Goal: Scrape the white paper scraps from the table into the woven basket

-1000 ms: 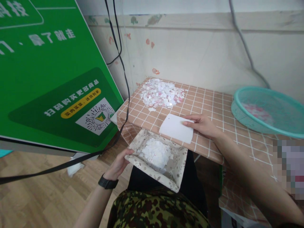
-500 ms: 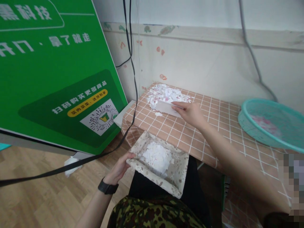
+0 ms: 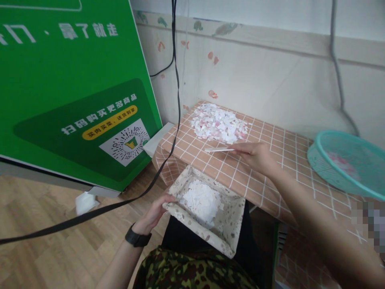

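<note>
My left hand (image 3: 156,211) grips the left rim of a fabric-lined box (image 3: 231,218) with a floral pattern, tilted at the table's front edge over my lap. Inside it lies a heap of white paper scraps (image 3: 202,202). Over the table, my right hand (image 3: 255,155) pinches a flat white card (image 3: 217,149), seen almost edge-on. Just behind the card, a loose pile of white and pinkish paper scraps (image 3: 218,122) is spread on the checked tablecloth (image 3: 279,148).
At the right of the table stands a turquoise mesh basket (image 3: 327,168) with pinkish scraps inside. A green panel (image 3: 75,80) with white lettering rises at the left. A black strap (image 3: 135,198) hangs across the left side, and a white crumpled thing (image 3: 86,202) lies on the floor.
My right hand has drawn the card back from the pile toward the table's front and turned it flatter. The box stays in my left hand. The view has shifted slightly.
</note>
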Demonstrator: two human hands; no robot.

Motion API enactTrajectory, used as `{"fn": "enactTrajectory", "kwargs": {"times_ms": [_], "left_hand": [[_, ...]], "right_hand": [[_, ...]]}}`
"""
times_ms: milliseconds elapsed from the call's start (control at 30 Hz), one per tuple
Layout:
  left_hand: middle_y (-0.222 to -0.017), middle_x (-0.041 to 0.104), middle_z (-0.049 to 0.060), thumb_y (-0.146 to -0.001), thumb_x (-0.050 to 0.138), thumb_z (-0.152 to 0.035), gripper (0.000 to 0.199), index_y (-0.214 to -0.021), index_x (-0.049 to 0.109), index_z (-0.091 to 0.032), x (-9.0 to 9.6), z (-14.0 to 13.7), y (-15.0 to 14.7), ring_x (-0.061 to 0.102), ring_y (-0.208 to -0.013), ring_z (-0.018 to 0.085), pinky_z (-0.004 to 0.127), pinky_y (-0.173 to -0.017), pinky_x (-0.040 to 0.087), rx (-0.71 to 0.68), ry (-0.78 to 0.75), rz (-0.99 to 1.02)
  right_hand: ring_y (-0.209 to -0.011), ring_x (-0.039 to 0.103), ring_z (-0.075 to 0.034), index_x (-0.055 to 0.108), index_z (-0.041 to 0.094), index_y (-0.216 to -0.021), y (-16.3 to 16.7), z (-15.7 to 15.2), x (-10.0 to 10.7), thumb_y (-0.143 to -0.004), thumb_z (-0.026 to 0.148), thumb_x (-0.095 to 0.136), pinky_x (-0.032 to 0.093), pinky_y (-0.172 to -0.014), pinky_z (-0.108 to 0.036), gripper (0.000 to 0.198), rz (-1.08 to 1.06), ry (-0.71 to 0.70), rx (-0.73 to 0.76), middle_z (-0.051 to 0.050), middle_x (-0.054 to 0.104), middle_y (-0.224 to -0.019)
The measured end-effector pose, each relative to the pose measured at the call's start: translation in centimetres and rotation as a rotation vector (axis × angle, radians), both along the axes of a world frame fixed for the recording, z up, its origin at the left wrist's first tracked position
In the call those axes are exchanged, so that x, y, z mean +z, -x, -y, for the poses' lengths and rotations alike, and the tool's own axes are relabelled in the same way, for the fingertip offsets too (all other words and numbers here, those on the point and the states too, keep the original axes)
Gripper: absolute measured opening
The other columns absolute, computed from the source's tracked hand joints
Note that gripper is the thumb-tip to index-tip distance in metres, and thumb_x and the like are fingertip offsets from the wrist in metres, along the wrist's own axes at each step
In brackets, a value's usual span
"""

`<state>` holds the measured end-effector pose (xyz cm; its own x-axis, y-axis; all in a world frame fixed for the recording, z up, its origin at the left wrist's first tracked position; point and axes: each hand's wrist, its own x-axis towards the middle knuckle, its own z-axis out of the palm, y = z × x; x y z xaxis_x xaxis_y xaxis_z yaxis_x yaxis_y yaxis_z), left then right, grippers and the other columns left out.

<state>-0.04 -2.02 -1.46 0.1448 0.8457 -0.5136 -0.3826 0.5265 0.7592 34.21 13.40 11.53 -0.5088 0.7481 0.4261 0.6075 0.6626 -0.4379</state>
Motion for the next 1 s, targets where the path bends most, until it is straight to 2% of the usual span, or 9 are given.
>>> {"fn": "enactTrajectory", "kwargs": {"times_ms": [133, 233, 333, 400, 467, 567, 700, 867, 1000], "left_hand": [[-0.089, 0.079, 0.006, -0.071, 0.071, -0.031, 0.026, -0.089, 0.081, -0.015, 0.1, 0.2, -0.2, 0.067, -0.084, 0.026, 0.035, -0.08, 0.047, -0.017, 0.023, -0.012], [-0.081, 0.078, 0.005, -0.067, 0.074, -0.032, 0.021, -0.079, 0.08, -0.016, 0.1, 0.3, -0.5, 0.065, -0.079, 0.025, 0.034, -0.077, 0.046, 0.008, 0.045, -0.027], [-0.075, 0.076, 0.003, -0.064, 0.076, -0.031, 0.016, -0.071, 0.078, -0.017, 0.0, 0.4, -0.9, 0.063, -0.076, 0.024, 0.033, -0.077, 0.045, 0.015, 0.052, -0.019], [-0.074, 0.076, 0.003, -0.063, 0.076, -0.031, 0.016, -0.07, 0.078, -0.017, -0.2, 0.4, -1.1, 0.062, -0.075, 0.023, 0.034, -0.077, 0.045, 0.01, 0.059, -0.025], [-0.073, 0.076, 0.003, -0.063, 0.076, -0.031, 0.015, -0.07, 0.078, -0.017, -0.3, 0.5, -1.4, 0.062, -0.075, 0.023, 0.034, -0.078, 0.045, -0.002, 0.064, -0.026], [-0.075, 0.077, 0.003, -0.063, 0.075, -0.03, 0.015, -0.071, 0.079, -0.018, -0.2, 0.6, -1.7, 0.063, -0.075, 0.023, 0.034, -0.078, 0.046, -0.017, 0.07, -0.019], [-0.075, 0.077, 0.004, -0.064, 0.075, -0.031, 0.014, -0.07, 0.079, -0.018, 0.1, 0.7, -1.9, 0.065, -0.076, 0.025, 0.035, -0.078, 0.046, -0.049, 0.072, -0.042], [-0.073, 0.077, 0.003, -0.064, 0.076, -0.031, 0.013, -0.069, 0.079, -0.019, 0.2, 0.8, -1.8, 0.065, -0.078, 0.026, 0.035, -0.08, 0.046, -0.059, 0.068, -0.006], [-0.079, 0.079, 0.004, -0.066, 0.076, -0.031, 0.017, -0.076, 0.081, -0.018, 0.0, 0.8, -1.8, 0.065, -0.079, 0.025, 0.035, -0.081, 0.046, -0.067, 0.072, -0.003]], "right_hand": [[-0.094, 0.075, -0.024, 0.079, 0.032, -0.104, -3.1, 2.2, 0.9, -0.092, 0.034, 0.061, 0.061, -0.087, -0.04, 0.022, -0.002, 0.063, -0.032, 0.0, 0.078, -0.102], [-0.098, 0.074, -0.027, 0.079, 0.034, -0.104, -5.6, 3.6, 1.4, -0.09, 0.036, 0.063, 0.06, -0.091, -0.044, 0.022, 0.012, 0.111, -0.093, 0.001, 0.078, -0.105], [-0.095, 0.075, -0.029, 0.079, 0.034, -0.104, -7.0, 4.8, 1.4, -0.09, 0.038, 0.062, 0.061, -0.086, -0.046, 0.022, 0.002, 0.086, -0.207, 0.0, 0.078, -0.104], [-0.091, 0.076, -0.028, 0.079, 0.034, -0.103, -6.6, 5.5, 1.3, -0.091, 0.038, 0.062, 0.063, -0.08, -0.044, 0.021, -0.029, 0.024, -0.268, -0.001, 0.078, -0.102], [-0.088, 0.076, -0.027, 0.079, 0.033, -0.103, -5.4, 6.2, 1.1, -0.091, 0.035, 0.063, 0.063, -0.077, -0.041, 0.021, -0.047, -0.025, -0.263, -0.001, 0.078, -0.1], [-0.091, 0.076, -0.024, 0.078, 0.032, -0.106, -2.9, 6.9, 0.6, -0.093, 0.029, 0.059, 0.063, -0.08, -0.038, 0.023, -0.012, -0.046, -0.129, -0.001, 0.078, -0.104], [-0.105, 0.072, -0.021, 0.071, 0.029, -0.123, -0.8, 7.1, -1.2, -0.096, 0.022, 0.054, 0.061, -0.09, -0.038, 0.033, 0.054, -0.087, 0.0, -0.003, 0.072, -0.122], [-0.11, 0.07, -0.024, 0.063, 0.03, -0.134, -1.1, 7.6, -3.4, -0.095, 0.016, 0.052, 0.059, -0.093, -0.042, 0.044, 0.163, -0.133, -0.091, -0.004, 0.071, -0.125], [-0.093, 0.075, -0.023, 0.066, 0.027, -0.132, -1.6, 8.3, -3.3, -0.094, 0.019, 0.052, 0.061, -0.078, -0.036, 0.041, 0.211, -0.191, -0.274, -0.006, 0.075, -0.115]]}}
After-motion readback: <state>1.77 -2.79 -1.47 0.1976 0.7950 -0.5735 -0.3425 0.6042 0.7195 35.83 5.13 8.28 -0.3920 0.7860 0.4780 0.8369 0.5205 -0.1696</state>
